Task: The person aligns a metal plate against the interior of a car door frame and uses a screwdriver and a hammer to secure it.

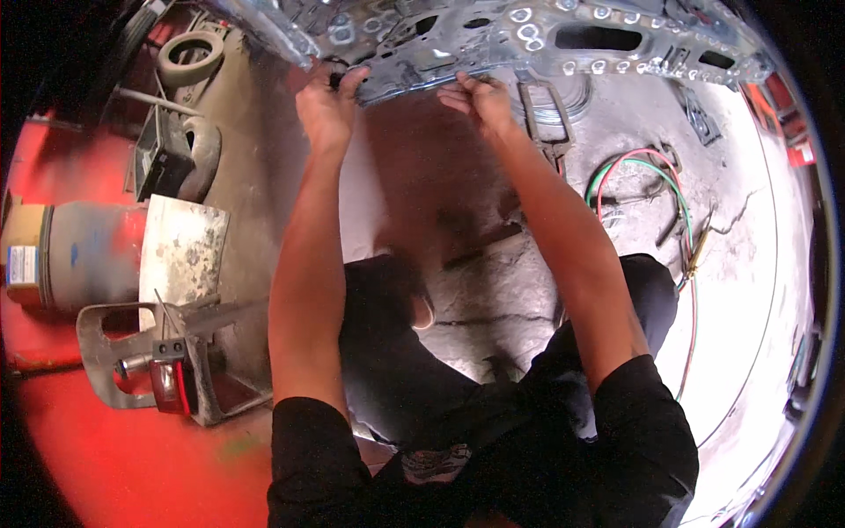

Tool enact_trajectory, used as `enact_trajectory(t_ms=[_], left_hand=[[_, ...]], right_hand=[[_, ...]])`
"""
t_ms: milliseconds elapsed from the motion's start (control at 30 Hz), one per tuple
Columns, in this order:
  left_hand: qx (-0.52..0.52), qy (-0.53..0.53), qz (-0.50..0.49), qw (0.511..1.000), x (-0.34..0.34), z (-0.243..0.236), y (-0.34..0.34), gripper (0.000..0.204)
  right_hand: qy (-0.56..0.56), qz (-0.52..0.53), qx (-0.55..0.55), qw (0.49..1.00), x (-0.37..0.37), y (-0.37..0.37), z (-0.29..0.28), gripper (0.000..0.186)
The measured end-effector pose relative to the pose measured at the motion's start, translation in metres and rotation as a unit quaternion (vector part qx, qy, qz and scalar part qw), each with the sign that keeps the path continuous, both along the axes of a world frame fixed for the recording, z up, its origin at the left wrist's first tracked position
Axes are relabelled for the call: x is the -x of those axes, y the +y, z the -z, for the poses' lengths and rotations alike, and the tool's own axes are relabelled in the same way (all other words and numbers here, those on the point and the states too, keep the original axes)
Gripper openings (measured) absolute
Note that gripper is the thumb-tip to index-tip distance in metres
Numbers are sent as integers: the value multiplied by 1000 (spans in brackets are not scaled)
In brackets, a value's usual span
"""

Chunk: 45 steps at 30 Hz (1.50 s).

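Cracked, rough floor point(480, 339) underlies perforated metal panel point(493, 53).

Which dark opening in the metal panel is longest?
The long rounded slot in the metal panel, right of the right hand; the other dark openings are clearly shorter.

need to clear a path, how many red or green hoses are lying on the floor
2: one thin red hose and one thin green hose, looped close together on the pale, cracked floor at the view's right. Others may be hidden.
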State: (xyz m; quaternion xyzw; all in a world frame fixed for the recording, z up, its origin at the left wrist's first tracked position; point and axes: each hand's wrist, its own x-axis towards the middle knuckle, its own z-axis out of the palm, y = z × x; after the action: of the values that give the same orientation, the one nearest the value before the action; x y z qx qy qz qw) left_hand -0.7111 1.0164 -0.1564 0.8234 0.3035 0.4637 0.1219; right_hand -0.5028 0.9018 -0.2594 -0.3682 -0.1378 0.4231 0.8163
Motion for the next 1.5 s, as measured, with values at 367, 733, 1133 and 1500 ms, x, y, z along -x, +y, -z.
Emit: enact_trajectory(t_ms=[367, 733, 1133, 1500], left_hand=[[180, 1, 37, 983, 36, 2, 19, 25], [184, -2, 48, 982, 23, 22, 10, 36], [170, 49, 1, 984, 18, 31, 19, 34], [92, 68, -17, 993, 18, 35, 22, 39]], right_hand=[[-7, 48, -34, 998, 8, 6, 10, 24], [-5, 56, -21, 998, 10, 8, 10, 25], [-17, 18, 5, 1000, 7, -2, 0, 29], [-28, 19, 19, 999, 8, -7, -3, 27]])
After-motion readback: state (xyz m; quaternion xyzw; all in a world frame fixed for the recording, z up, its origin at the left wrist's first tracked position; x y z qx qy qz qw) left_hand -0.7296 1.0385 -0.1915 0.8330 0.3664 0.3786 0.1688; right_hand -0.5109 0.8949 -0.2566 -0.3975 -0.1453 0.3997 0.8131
